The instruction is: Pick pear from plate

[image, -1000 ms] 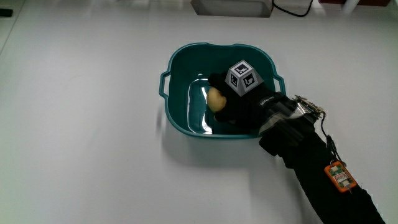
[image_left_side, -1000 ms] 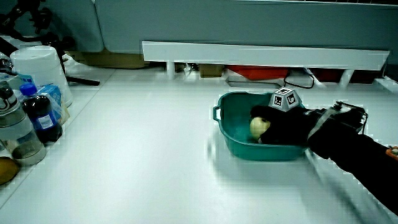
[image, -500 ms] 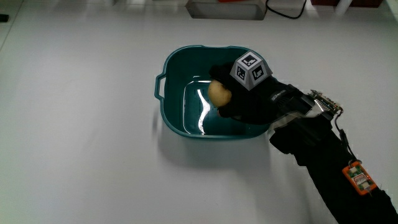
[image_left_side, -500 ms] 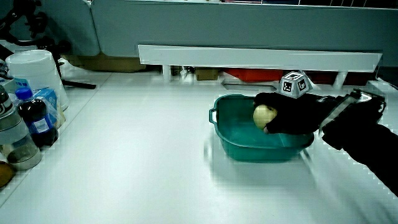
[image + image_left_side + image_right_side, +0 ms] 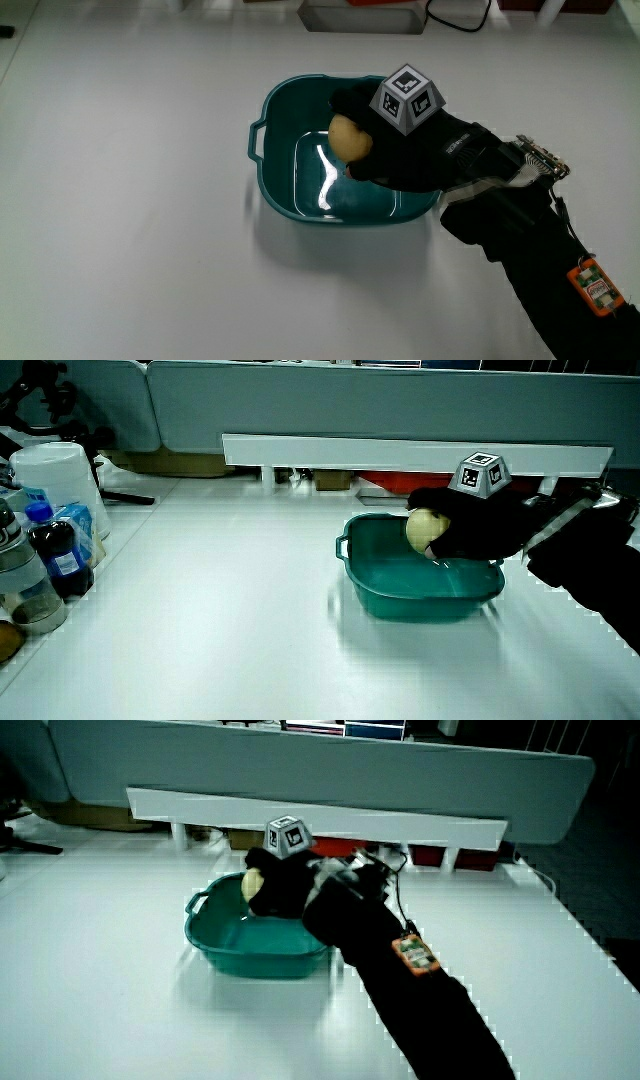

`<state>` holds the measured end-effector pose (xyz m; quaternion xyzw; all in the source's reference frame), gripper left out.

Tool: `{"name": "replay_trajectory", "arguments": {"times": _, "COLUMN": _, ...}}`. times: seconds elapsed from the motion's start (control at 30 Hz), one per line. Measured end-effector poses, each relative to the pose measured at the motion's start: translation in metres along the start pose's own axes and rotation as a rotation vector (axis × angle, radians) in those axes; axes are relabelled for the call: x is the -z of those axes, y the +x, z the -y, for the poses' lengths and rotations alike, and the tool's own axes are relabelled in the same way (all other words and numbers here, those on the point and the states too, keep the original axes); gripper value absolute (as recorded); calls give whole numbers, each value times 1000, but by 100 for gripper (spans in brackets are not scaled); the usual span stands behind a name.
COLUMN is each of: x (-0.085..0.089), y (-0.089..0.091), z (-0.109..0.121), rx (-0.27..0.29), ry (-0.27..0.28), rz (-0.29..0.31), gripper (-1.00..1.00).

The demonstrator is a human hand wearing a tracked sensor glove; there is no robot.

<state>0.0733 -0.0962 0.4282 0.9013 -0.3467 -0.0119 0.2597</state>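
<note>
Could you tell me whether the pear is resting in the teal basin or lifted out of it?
Lifted. The hand grips the pear, which hangs above the basin's rim in a side view.

A basin (image 5: 275, 180) sits on the tabletop (image 5: 130, 220), well apart from the bottles (image 5: 45, 550) and the upturned tub (image 5: 60, 475) clustered at the tabletop's edge. The hand (image 5: 420, 150) hangs over the basin, the pear (image 5: 349, 137) in its grip above the basin's rim, as both side views show (image 5: 422, 530) (image 5: 253, 883). The forearm (image 5: 540, 260) crosses the rim toward the person.
</note>
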Motion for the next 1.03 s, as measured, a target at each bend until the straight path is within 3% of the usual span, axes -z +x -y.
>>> {"name": "replay_trajectory", "arguments": {"times": 0.5, "x": 0, "y": 0, "z": 7, "rx": -26, "ry": 5, "rz": -12, "gripper": 100}}
{"name": "replay_trajectory", "arguments": {"times": 1.03, "x": -6, "y": -38, "z": 47, "rx": -178, "ry": 59, "rz": -1, "gripper": 100}}
